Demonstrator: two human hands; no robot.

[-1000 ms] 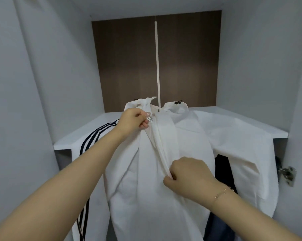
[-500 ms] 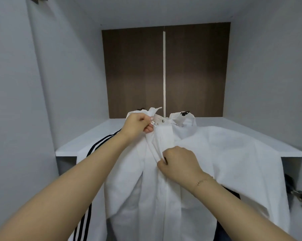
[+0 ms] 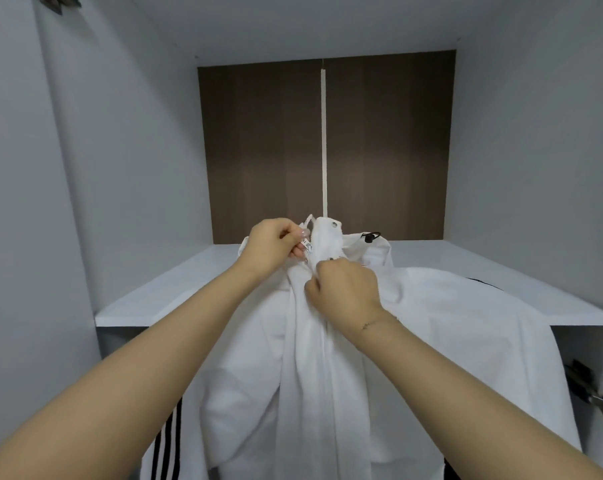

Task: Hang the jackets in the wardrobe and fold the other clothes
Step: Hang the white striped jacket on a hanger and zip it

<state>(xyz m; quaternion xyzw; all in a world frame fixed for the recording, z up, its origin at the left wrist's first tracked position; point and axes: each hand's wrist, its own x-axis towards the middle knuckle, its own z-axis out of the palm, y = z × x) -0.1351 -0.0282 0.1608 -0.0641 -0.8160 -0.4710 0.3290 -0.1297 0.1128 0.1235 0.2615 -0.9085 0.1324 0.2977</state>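
A white jacket (image 3: 328, 393) with black sleeve stripes hangs in front of the wardrobe's white shelf (image 3: 175, 292), its collar raised above the shelf's front edge. My left hand (image 3: 272, 251) pinches the collar's left side near the zipper top. Just below and to the right, my right hand (image 3: 345, 292) grips the zipper area on the jacket's front, fingers curled into the fabric. The hanger is hidden inside the jacket.
The wardrobe has white side walls (image 3: 127, 150) and a dark brown back panel (image 3: 265, 150) with a white centre strip. A metal door hinge (image 3: 601, 407) sticks out at the lower right. Dark clothing (image 3: 449, 471) shows under the jacket's hem.
My right hand has travelled up the jacket's front from mid-chest to just under the collar. My left hand kept its hold at the collar. The view tilted upward.
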